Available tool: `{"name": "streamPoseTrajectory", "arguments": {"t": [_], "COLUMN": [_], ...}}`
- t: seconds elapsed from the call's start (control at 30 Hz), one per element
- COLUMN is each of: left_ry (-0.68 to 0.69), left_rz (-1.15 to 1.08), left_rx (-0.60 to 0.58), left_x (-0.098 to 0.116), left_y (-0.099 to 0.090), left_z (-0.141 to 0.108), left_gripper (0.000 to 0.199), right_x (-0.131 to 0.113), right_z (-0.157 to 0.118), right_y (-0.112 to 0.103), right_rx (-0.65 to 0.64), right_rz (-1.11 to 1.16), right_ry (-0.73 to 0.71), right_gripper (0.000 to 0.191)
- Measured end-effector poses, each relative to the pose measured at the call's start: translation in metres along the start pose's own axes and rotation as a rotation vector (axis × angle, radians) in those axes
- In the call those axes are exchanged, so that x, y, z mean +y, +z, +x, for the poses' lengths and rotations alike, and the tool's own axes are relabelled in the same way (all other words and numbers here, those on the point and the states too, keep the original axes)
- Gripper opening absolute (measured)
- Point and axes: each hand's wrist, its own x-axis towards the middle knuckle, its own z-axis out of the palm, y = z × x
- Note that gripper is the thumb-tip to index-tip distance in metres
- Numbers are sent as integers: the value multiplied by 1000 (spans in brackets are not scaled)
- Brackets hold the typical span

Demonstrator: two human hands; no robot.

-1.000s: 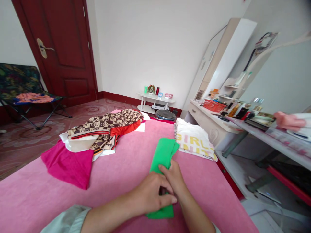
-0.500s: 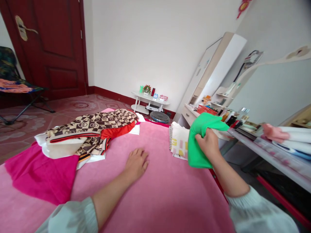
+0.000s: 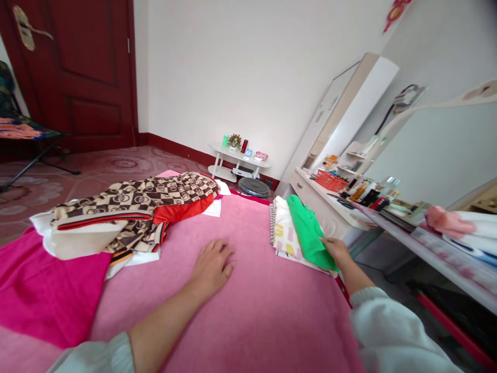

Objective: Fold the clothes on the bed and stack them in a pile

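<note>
My right hand [image 3: 337, 252] pinches the near right edge of a folded green garment [image 3: 309, 233]. That garment lies on the right part of a white folded shirt [image 3: 285, 228] with yellow and pink print, at the bed's right edge. Palm down on the pink bedspread [image 3: 248, 305], my left hand [image 3: 213, 263] rests with its fingers spread and holds nothing. To its left lies a loose heap: a brown-and-beige patterned jacket [image 3: 134, 199] with red lining, white cloth beneath it, and a magenta garment [image 3: 58, 290] nearest me.
On the right stand a white dressing table [image 3: 306, 181] with bottles and a red basket [image 3: 330, 180], and a glass-edged shelf [image 3: 446, 254]. Beyond the bed's foot is a low white stand [image 3: 233, 155]. A folding chair [image 3: 31, 132] sits by the door [image 3: 89, 77].
My right hand has lowered the green garment from the air onto the folded white shirt and now grips its near right edge. My left hand stays on the bedspread.
</note>
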Motion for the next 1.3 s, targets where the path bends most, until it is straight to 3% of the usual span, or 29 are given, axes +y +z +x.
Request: {"name": "streamPoseTrajectory", "arguments": {"t": [0.13, 0.27, 0.37, 0.47, 0.6, 0.7, 0.8, 0.97, 1.1, 1.2, 1.3], "left_ry": [-5, -11, -10, -5, 0, 2, 3, 15, 23, 18, 9], "left_rz": [4, 2, 0, 0, 0, -9, -17, -21, -28, -40, -46], "left_rx": [-4, -9, -8, -4, -4, 5, 7, 19, 23, 2, -21], "left_x": [1, 1, 1, 0, -1, -2, -3, -3, -2, -1, -1], "left_y": [0, 0, -1, -1, 0, 1, 2, 2, -2, -7, -10], "left_z": [0, 0, 0, 0, 0, 0, 1, -1, -3, -5, -8], "left_gripper": [31, 31, 31, 32, 31, 31, 31, 30, 32, 34, 35], "right_x": [-9, -54, -85, -96, -92, -96, -114, -150, -179, -202, -220], "right_z": [-6, -35, -58, -69, -67, -67, -84, -144, -177, -188, -197], "right_y": [-1, 7, 12, 22, 41, 46, 44, 53, 62, 66, 71], "right_rx": [-20, -91, -46, 7, -144, -235, -296, -469, -562, -575, -483], "right_rz": [-36, -23, -105, -218, -338, -375, -381, -239, -96, -46, -2], "right_ry": [-106, -400, -537, -438, -220, -156, -190, -388, -346, -286, -280], "right_gripper": [40, 42, 47, 49, 54, 55, 57, 64, 67, 63, 55]}}
